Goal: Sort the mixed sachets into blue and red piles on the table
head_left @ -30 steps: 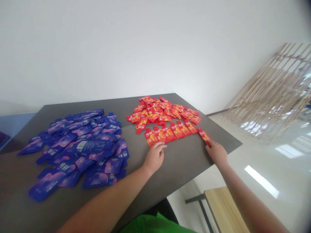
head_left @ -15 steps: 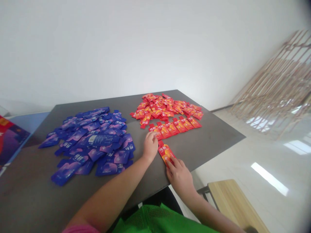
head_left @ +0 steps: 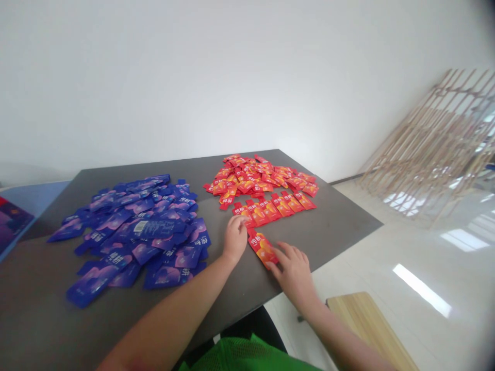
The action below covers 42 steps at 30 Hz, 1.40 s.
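Note:
My left hand [head_left: 235, 239] has its fingers curled together at the lower end of the leftmost red sachet [head_left: 243, 212] in a short row of red sachets. Just below that row a single red sachet [head_left: 263, 249] lies tilted on the table. My right hand [head_left: 294, 270] is at its lower right end, with thumb and fingers apart around the corner. Whether the right fingertips still touch the sachet is hard to tell. Behind the row is a loose heap of red sachets [head_left: 247, 178].
A large heap of blue-purple sachets [head_left: 139, 226] covers the left of the dark grey table [head_left: 340, 221]. A white wall [head_left: 247, 77] stands behind. To the right are a wooden stool [head_left: 367, 324] and a leaning bamboo-like rack [head_left: 433, 144] on the shiny floor.
My right hand's fingers have spread and drawn off the face of the single red sachet toward its right edge. My left hand stays at the row's left end. The view has shifted slightly.

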{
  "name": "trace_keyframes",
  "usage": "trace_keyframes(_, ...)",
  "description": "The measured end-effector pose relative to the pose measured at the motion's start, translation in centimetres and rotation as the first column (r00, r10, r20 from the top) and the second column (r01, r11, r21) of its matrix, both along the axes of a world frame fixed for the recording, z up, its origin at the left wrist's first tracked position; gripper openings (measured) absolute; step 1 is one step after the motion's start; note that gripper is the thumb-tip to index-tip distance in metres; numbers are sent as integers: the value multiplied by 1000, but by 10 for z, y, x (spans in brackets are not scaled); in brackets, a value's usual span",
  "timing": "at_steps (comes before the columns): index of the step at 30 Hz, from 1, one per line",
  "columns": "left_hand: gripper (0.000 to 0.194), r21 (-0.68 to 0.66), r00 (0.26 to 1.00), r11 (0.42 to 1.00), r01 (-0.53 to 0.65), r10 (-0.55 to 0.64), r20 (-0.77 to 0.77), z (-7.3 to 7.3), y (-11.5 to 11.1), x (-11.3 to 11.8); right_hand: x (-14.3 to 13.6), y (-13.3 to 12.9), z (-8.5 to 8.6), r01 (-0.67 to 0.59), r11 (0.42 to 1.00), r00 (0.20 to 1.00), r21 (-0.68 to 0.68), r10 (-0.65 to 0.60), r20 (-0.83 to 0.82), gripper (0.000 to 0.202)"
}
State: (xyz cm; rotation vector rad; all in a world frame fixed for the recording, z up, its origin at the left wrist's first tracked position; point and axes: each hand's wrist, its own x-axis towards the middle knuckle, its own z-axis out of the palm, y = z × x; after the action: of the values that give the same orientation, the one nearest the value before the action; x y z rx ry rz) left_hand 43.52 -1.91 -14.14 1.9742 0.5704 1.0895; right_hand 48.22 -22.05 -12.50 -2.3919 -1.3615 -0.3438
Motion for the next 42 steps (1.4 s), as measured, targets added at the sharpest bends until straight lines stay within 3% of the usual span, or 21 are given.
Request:
trace_keyframes(3,27,8,1000,1000,7,-7,5,1,1,-1,66,0,8,-8,999,991,54,15,-135,30)
trace_keyframes(6,27,27,1000,999,19,-20,10,6,0,-4,147,4,17,164,984,971,74,-148,-190,28)
trace_keyframes(9,30,135,988,979,154,-149,-48,13,-12,-8,225,11,23,339,939,924,59,-321,-207,31)
trace_keyframes(11,34,212,935,913,347,-320,-155,16,-25,-12,268,19,23,400,916,898,32,-384,-216,28)
trace_keyframes(13,34,229,832,811,539,-468,-299,17,-38,-15,301,28,20,401,916,893,4,-390,-224,28)
trace_keyframes(15,32,193,715,721,666,-542,-441,15,-46,-16,324,35,14,361,932,904,-27,-357,-236,29)
trace_keyframes(17,31,132,625,673,728,-571,-533,13,-47,-16,340,37,6,305,950,915,-67,-311,-255,30)
trace_keyframes(21,32,49,528,618,784,-624,-577,13,-35,-15,355,17,-10,222,965,922,-140,-254,-291,29)
trace_keyframes(28,33,74,558,630,773,-620,-552,14,-35,-13,359,-47,-13,308,938,901,-161,-342,-268,29)
trace_keyframes(32,34,92,573,635,767,-612,-545,13,-36,-13,345,-78,-13,377,917,880,-133,-399,-257,37)
trace_keyframes(37,34,126,585,629,767,-604,-541,14,-37,-14,307,-107,-23,363,929,895,-77,-370,-250,36)
trace_keyframes(39,34,161,614,647,745,-572,-544,15,-39,-15,293,-113,-28,347,936,904,-54,-349,-247,35)
trace_keyframes(42,34,233,718,753,616,-415,-558,15,-39,-21,276,-119,-32,319,947,916,-22,-314,-248,35)
